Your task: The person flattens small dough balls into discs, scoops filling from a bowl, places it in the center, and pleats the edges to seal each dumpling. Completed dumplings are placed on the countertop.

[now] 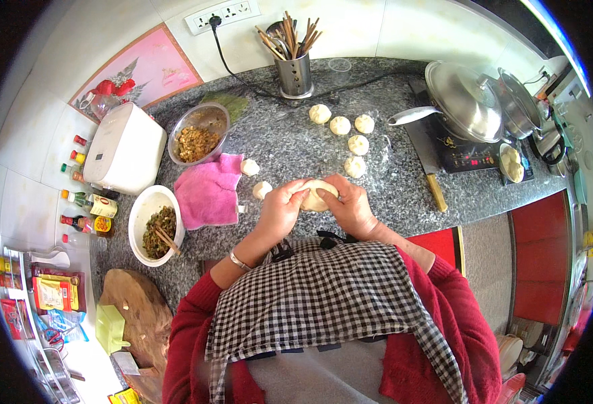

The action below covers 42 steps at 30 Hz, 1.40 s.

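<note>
A flattened round of dough (314, 198) is held between both hands just above the speckled stone counter. My left hand (282, 204) grips its left edge, thumb on top. On the opposite edge, my right hand (351, 204) pinches with its thumb pressed onto the dough's face. Two small dough lumps, one (262, 190) close to my left hand and another (249, 167) farther back, rest on the counter. Several pleated stuffed buns (358, 145) sit beyond my hands on a floury patch. A white bowl (134, 237) of chopped green filling with chopsticks (167, 239) stands to the left.
A metal bowl (224, 112) of orange-brown filling and a pink cloth (208, 194) lie left. Right are a cleaver (435, 191), an induction cooker (471, 160) and a lidded pan (461, 101). A chopstick holder (295, 77) stands at the back; a wooden chopping board (147, 308) is front left.
</note>
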Available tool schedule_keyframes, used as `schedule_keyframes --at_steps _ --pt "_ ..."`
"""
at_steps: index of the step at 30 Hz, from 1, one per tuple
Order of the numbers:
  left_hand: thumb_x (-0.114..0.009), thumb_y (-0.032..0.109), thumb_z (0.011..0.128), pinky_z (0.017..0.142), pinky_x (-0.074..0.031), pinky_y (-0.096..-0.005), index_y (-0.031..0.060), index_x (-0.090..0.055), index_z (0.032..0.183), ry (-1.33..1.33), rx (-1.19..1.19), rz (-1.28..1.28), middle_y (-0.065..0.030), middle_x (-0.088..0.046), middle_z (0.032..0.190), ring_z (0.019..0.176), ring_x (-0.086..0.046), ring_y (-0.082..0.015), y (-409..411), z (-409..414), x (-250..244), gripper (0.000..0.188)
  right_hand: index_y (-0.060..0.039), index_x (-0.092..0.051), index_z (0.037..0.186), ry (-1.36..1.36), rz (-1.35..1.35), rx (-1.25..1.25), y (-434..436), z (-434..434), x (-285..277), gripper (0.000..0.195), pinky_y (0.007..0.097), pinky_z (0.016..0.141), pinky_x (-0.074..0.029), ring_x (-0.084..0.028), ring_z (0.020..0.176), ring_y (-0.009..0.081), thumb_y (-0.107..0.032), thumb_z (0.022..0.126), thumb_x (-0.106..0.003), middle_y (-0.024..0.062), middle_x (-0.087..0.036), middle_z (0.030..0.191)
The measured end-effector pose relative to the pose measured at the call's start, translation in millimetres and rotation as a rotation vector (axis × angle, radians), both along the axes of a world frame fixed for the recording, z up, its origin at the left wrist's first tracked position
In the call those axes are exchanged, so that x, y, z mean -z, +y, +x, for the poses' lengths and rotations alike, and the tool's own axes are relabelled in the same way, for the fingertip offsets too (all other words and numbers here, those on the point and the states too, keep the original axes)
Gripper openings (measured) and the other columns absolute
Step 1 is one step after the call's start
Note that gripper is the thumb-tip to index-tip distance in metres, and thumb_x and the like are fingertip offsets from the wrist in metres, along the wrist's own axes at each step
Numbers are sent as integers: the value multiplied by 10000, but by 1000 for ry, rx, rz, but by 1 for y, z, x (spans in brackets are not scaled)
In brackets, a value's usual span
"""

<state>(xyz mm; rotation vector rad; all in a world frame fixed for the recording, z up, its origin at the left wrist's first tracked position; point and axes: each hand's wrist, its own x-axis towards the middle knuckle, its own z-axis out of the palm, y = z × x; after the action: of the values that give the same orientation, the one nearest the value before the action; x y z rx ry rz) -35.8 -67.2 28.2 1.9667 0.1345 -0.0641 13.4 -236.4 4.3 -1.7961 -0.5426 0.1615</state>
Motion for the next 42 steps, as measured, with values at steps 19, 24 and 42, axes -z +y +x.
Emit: schedule_keyframes --at_steps 19,24,42 --pt "-633 69 860 516 -437 -191 21 -600 972 -13 -34 -10 4 -591 778 626 -540 -48 -15 18 14 126 -11 -596 970 -62 -58 -42 -10 9 10 236 414 748 -487 -604 851 353 -204 838 -625 175 -611 884" --pt "-628 44 854 568 -486 -218 14 -583 981 79 -5 2 -30 -620 847 693 -577 -79 -14 19 12 137 -14 -580 914 -234 -143 -55 -12 10 22 189 427 704 -490 -608 838 369 -183 838 -611 170 -618 856" --pt "-636 81 874 482 -394 -177 20 -607 915 -84 -74 -86 27 -590 695 557 -496 -24 -3 18 24 79 -12 -591 911 -20 -82 19 -9 13 10 167 331 578 -483 -617 654 187 -178 920 -576 141 -606 710"
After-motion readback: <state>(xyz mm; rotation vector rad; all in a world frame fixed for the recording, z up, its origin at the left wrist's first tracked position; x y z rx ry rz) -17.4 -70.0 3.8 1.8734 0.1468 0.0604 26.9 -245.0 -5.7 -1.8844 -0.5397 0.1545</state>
